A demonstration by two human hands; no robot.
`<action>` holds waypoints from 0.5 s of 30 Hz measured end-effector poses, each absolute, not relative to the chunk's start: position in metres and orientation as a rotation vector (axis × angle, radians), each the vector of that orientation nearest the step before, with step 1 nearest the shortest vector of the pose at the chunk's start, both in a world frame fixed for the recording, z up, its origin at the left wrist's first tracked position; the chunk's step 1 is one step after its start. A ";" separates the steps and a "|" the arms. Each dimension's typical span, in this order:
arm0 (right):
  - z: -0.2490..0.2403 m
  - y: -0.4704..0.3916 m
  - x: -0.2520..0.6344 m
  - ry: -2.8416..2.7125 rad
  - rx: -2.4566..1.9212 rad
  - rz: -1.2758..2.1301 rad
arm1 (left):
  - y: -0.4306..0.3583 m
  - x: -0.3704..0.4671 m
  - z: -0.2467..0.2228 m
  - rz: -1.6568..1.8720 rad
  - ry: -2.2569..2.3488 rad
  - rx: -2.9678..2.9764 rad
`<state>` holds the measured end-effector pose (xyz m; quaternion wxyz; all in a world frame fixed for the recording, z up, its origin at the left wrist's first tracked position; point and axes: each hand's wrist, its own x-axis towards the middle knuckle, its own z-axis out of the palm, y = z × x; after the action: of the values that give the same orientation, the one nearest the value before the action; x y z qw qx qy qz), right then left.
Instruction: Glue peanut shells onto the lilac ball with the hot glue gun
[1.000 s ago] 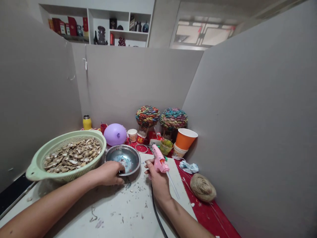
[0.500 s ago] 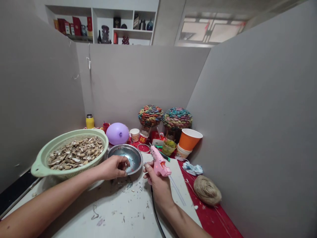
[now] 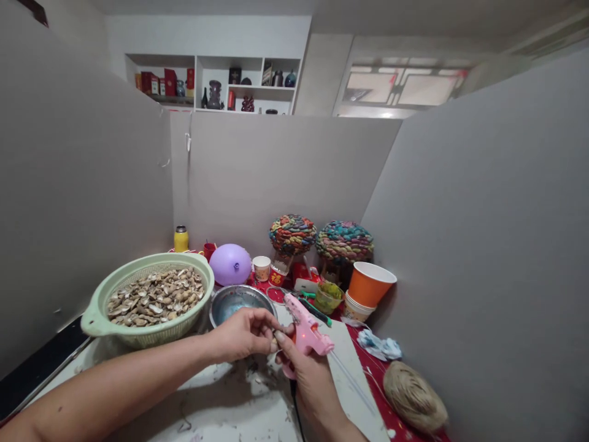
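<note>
A pink glue gun [image 3: 307, 334] with a clear glue stick out of its back rests in my right hand [image 3: 309, 368], whose fingers are wrapped round its handle. My left hand [image 3: 251, 334] is closed in a pinch, its fingertips meeting my right thumb and forefinger; a small piece between them is too hidden to name. Just behind my left hand is a metal bowl [image 3: 216, 313]. To the left, a green colander [image 3: 99, 307] holds many shells [image 3: 161, 298].
Behind the bowl are a purple balloon [image 3: 230, 265], a paper cup [image 3: 261, 270] and two colourful woven balls [image 3: 292, 234]. At right lie an orange cup [image 3: 368, 285], a white-blue cloth [image 3: 380, 345] and a twine ball [image 3: 414, 396]. Grey partitions surround the table.
My left hand has moved right, away from the bowl, and now meets my right hand's fingertips. The camera view has shifted, so the scene sits lower and further right.
</note>
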<state>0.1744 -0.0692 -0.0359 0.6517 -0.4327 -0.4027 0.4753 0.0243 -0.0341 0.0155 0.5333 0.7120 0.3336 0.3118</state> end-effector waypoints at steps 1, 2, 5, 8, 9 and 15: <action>-0.034 -0.069 0.176 -0.902 -0.980 1.073 | -0.032 0.024 0.018 0.737 0.813 1.721; -0.033 -0.069 0.177 -0.888 -0.980 1.066 | -0.028 0.021 0.024 0.738 0.846 1.751; -0.033 -0.066 0.182 -0.845 -0.992 1.034 | 0.000 0.006 0.056 0.822 1.048 1.852; -0.035 -0.064 0.183 -0.829 -1.016 1.022 | 0.049 -0.013 0.097 0.947 1.396 1.918; -0.036 -0.064 0.182 -0.827 -1.027 1.022 | 0.066 -0.017 0.109 0.959 1.515 1.924; -0.037 -0.062 0.182 -0.832 -1.081 0.974 | 0.142 -0.016 0.124 0.704 1.958 1.892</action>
<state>0.1820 -0.0617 -0.0370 0.6690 -0.4794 -0.3689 0.4320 -0.0163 0.1423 0.1238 0.1639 0.6637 0.6867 0.2471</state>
